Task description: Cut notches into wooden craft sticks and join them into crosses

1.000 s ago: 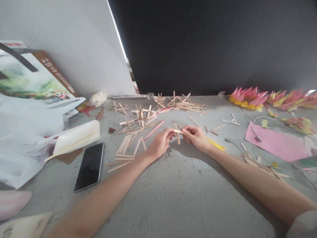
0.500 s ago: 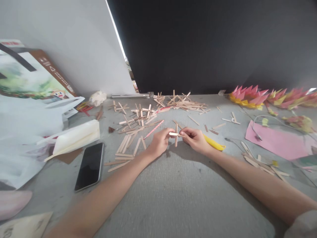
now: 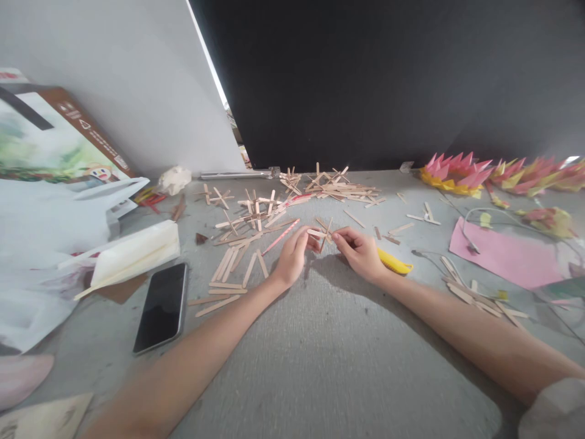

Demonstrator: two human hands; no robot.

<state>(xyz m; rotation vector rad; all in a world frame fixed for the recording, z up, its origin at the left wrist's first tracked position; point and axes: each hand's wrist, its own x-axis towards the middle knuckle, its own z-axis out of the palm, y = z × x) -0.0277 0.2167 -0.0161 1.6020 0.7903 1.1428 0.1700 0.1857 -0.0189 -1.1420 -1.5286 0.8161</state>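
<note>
— Now, what do both hands hold above the grey table (image 3: 320, 353)?

— A small cross of wooden sticks (image 3: 321, 235): the left hand (image 3: 292, 256) pinches one end of it, the right hand (image 3: 361, 251) pinches the other, both closed on it, just over the tabletop.

— And around them?

— Loose sticks (image 3: 237, 268) lie left of the hands, a heap of finished crosses (image 3: 338, 186) beyond, a yellow tool (image 3: 393, 262) beside the right wrist, a phone (image 3: 162, 306) further left.

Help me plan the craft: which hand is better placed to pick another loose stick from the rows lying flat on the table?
Probably the left hand. The flat rows of sticks lie just beside its wrist, while the right hand sits on the far side of the crossed sticks that both hands' fingers pinch, next to the yellow tool.
</note>
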